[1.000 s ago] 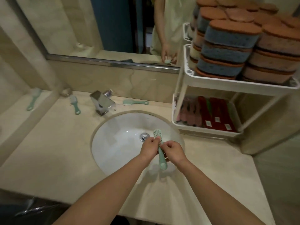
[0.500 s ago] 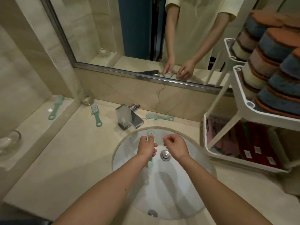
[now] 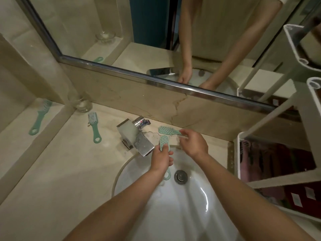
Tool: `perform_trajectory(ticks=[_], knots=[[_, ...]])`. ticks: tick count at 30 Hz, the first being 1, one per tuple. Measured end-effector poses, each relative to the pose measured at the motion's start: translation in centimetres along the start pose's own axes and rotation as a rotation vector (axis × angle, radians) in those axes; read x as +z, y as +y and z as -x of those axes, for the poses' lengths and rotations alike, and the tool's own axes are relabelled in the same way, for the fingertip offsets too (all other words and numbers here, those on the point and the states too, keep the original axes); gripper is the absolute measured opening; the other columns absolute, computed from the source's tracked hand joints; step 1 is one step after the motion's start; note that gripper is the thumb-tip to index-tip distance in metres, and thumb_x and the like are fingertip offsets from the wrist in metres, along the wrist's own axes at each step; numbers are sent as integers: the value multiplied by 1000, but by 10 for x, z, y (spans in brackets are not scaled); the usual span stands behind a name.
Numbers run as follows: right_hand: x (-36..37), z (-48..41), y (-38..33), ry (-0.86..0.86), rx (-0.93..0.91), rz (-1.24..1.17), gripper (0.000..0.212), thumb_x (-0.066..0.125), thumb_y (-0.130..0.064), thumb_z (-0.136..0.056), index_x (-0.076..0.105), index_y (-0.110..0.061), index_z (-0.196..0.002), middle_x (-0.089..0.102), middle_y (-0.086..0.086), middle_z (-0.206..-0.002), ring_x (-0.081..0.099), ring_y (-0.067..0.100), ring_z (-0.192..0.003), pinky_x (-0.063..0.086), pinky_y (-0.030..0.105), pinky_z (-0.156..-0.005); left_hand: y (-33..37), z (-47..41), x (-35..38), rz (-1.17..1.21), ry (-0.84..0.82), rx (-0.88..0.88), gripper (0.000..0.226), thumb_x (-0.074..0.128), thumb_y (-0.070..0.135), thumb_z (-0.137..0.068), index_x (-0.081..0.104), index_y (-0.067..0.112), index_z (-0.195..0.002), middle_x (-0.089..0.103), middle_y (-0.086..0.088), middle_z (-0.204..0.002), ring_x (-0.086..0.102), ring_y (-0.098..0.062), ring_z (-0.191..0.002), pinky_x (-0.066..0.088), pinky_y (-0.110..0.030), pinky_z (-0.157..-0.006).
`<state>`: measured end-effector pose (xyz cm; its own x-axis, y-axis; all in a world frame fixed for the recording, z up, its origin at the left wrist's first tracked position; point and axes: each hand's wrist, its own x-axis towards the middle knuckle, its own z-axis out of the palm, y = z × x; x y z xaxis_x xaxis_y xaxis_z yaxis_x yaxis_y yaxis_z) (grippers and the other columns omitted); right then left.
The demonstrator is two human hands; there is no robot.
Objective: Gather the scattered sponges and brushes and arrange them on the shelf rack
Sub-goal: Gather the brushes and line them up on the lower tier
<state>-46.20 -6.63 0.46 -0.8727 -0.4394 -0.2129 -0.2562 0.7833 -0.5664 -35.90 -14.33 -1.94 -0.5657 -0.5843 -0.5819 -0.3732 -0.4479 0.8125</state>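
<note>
Holding a teal brush over the sink, just right of the faucet, the left grip is curled round its handle, head up and loop end hanging below the hand. Right of the faucet and a little behind it, a second brush lies on the counter; the right grip is narrow, fingertips pinching the handle end. A third brush lies left of the faucet, and a fourth brush lies farther left on a raised ledge. The shelf rack stands well to the faucet's right, red and pink pieces on its lower tier.
</note>
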Motion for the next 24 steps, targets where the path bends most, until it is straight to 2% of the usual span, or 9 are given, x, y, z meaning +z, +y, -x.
perform_trajectory(ticks=[6,12,16,24], knots=[[17,-30,7,-30,-112,171,44,52,-18,-88,60,-27,-130,64,1,-127,58,26,-116,48,35,-92,-5,-19,8,23,33,1,20,43,24,-101,50,6,-106,62,-5,-78,49,-12,-50,44,-18,-43],[23,-34,13,70,-182,274,38,55,-8,-79,68,-25,-111,69,0,-109,60,26,-102,46,34,-77,-12,-24,9,13,54,36,17,43,22,-101,50,7,-103,62,-4,-77,49,-8,-45,43,-17,-42],[25,-33,13,23,-96,234,37,58,-3,-73,64,-23,-104,65,1,-106,58,25,-98,39,28,-66,-14,-24,10,15,64,39,16,42,21,-102,52,8,-103,62,-4,-76,48,-10,-47,42,-17,-41],[26,-29,12,-58,-7,296,36,62,-7,-72,58,-20,-105,63,4,-106,58,27,-99,41,30,-71,-19,-17,9,-21,44,41,16,41,21,-101,51,10,-104,62,-4,-80,50,-10,-51,43,-16,-42]])
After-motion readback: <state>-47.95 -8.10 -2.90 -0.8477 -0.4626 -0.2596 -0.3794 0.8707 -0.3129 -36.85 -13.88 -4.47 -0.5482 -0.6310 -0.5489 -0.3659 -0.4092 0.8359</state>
